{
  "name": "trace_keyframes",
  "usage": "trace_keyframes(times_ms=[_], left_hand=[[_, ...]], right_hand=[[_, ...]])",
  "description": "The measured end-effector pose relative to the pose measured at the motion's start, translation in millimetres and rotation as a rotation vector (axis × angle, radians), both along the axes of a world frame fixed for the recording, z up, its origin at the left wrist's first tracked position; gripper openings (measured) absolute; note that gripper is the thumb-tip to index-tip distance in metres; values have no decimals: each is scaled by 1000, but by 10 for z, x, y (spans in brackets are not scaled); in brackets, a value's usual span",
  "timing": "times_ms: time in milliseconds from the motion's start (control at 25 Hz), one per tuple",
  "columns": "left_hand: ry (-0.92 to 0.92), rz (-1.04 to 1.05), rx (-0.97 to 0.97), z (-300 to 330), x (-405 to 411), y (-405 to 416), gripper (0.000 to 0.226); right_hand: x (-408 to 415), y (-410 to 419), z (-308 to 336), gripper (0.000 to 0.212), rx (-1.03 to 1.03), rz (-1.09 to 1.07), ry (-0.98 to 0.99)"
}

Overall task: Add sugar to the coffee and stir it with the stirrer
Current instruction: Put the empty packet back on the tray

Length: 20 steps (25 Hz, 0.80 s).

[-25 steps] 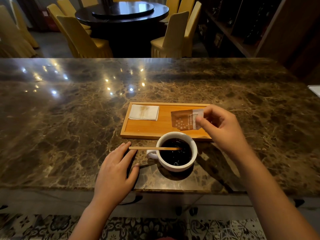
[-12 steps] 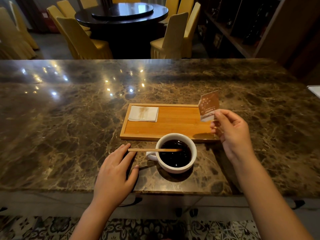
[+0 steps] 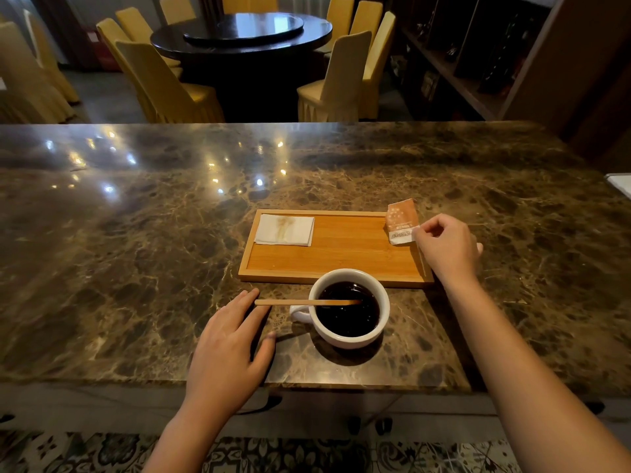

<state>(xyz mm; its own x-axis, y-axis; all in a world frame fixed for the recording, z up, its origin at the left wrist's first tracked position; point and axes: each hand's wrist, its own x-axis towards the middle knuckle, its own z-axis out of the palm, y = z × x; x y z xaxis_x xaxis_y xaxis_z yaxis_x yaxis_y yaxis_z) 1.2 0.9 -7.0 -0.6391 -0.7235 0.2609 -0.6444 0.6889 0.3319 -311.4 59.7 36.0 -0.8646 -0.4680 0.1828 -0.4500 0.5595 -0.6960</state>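
Observation:
A white cup of black coffee [image 3: 348, 312] stands on the marble counter, just in front of a wooden tray [image 3: 341, 264]. A wooden stirrer [image 3: 304, 302] lies across the cup's rim, one end in the coffee and the other pointing left. My left hand [image 3: 228, 346] rests flat on the counter left of the cup, its fingertips near the stirrer's free end. My right hand [image 3: 444, 247] pinches the white end of an orange sugar packet [image 3: 402, 220] over the tray's far right corner.
A stained white napkin [image 3: 285, 229] lies in the tray's far left corner. The marble counter [image 3: 136, 250] stretches wide on both sides. Behind it stand a dark round table and several yellow chairs. Something white [image 3: 621, 184] peeks in at the right edge.
My right hand has carried the sugar packet from above the cup back and to the right, down to the tray's far right corner. My left hand, the cup and the stirrer have stayed put.

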Motion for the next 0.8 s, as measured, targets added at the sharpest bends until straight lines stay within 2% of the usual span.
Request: trace_keyframes(times_ms=[200,360,440,560,720,800], left_hand=[[-1,-1,-2,1,3,-1,50],[-1,0,-3,4,-2,-2,50],[3,0,-3,6,0,-1,50],[6,0,-6,7,3,5,50],[12,-6,-8,5,2,-1,50],[9,-5,-9,2,7,4,50]], right_hand=[[15,-8,-44,17,77,-2,199],[68,52,-80,33,152,389,417],[81,69,-118,36,245,493,428],[80,67,-132,38,309,480,406],[96,30,-84,37,323,450,400],[148,46,23,35,251,437,383]])
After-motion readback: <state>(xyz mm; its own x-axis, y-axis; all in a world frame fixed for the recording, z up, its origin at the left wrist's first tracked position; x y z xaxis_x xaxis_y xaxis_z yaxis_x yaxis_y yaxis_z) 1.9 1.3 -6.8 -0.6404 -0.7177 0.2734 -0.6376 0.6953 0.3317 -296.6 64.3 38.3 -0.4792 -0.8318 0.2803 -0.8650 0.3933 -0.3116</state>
